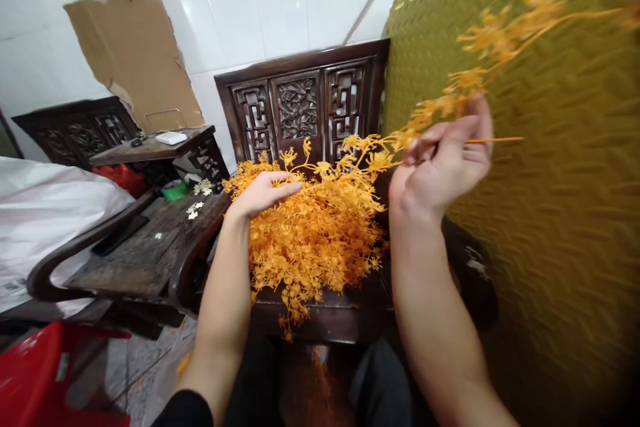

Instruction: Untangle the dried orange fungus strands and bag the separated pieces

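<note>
Snag risk: the orange plastic flower sprig (467,83), pinched in the right hand (443,160), looks tangled with the orange flower heap (315,233) on the dark wooden chair (320,320). If pulled hard, neighbours could be dragged off or stems bent. Left hand (265,193) rests on heap, fingers loosely apart.

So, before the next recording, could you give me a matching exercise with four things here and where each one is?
1. Green tape roll
2. Brown cardboard
3. Left hand
4. Right hand

A. Gripping an orange sprig
B. On the dark wooden seat
C. At the orange heap, fingers spread
D. Upright before the white tiled wall

Pairs: 1-B, 2-D, 3-C, 4-A
</note>
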A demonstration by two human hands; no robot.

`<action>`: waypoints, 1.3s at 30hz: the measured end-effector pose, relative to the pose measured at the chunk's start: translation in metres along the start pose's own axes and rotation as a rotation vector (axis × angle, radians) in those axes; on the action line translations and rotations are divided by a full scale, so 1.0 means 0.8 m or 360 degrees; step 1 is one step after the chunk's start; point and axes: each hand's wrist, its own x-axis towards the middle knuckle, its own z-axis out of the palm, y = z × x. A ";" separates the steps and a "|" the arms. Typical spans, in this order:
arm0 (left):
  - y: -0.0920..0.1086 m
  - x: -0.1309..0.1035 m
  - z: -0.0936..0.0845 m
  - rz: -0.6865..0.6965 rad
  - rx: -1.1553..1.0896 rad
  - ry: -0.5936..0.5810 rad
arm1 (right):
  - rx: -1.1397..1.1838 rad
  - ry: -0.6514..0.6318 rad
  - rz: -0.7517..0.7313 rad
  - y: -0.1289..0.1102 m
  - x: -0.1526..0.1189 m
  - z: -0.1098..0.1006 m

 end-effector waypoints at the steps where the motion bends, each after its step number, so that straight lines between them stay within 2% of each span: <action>1: -0.002 0.006 -0.001 -0.0015 -0.0043 -0.0094 | -0.0062 -0.0009 -0.0107 -0.007 0.000 0.000; 3: -0.011 0.015 0.000 -0.0053 -0.0166 -0.0220 | -0.0168 -0.0031 -0.0265 -0.025 -0.003 0.001; 5: -0.026 0.024 0.004 -0.0105 -0.0251 -0.0187 | -0.0148 0.0004 -0.0386 -0.043 -0.008 0.005; 8: -0.050 0.036 0.012 -0.0125 -0.0254 0.0035 | -0.0126 0.0044 -0.0449 -0.055 -0.013 0.011; 12: -0.062 0.044 0.011 -0.0032 -0.0174 0.0348 | -0.0313 -0.0062 -0.0237 -0.040 -0.019 0.012; 15: -0.041 0.033 0.010 0.0038 -0.0017 0.0598 | -0.0227 -0.0291 0.0033 -0.027 -0.027 0.018; 18: 0.003 0.010 0.024 0.0316 -0.0002 0.0833 | -0.0114 -0.0454 0.0268 -0.025 -0.044 0.032; 19: 0.019 0.002 0.033 0.0415 -0.0097 0.0794 | -0.0102 -0.0506 0.0336 -0.026 -0.050 0.037; 21: 0.045 -0.011 0.052 0.0513 -0.0175 0.0549 | -0.0099 -0.0625 0.0473 -0.026 -0.063 0.046; 23: 0.058 -0.016 0.068 0.0523 0.0013 0.0408 | -0.0089 -0.0735 0.0595 -0.025 -0.073 0.049; 25: 0.059 -0.014 0.075 0.0492 0.0234 0.0416 | -0.0087 -0.0820 0.0675 -0.023 -0.079 0.048; 27: 0.054 -0.010 0.073 0.0460 0.0297 0.0478 | -0.0102 -0.0856 0.0702 -0.020 -0.079 0.045; 34: 0.049 -0.006 0.057 0.0492 0.0256 0.0896 | -0.0111 -0.0728 0.0628 -0.008 -0.074 0.046; 36: 0.050 -0.004 0.058 0.0498 0.0088 0.0932 | -0.0154 -0.0731 0.0562 -0.005 -0.076 0.046; 39: 0.046 0.003 0.055 0.0504 -0.0431 0.0811 | -0.0318 -0.0817 0.0481 -0.002 -0.079 0.043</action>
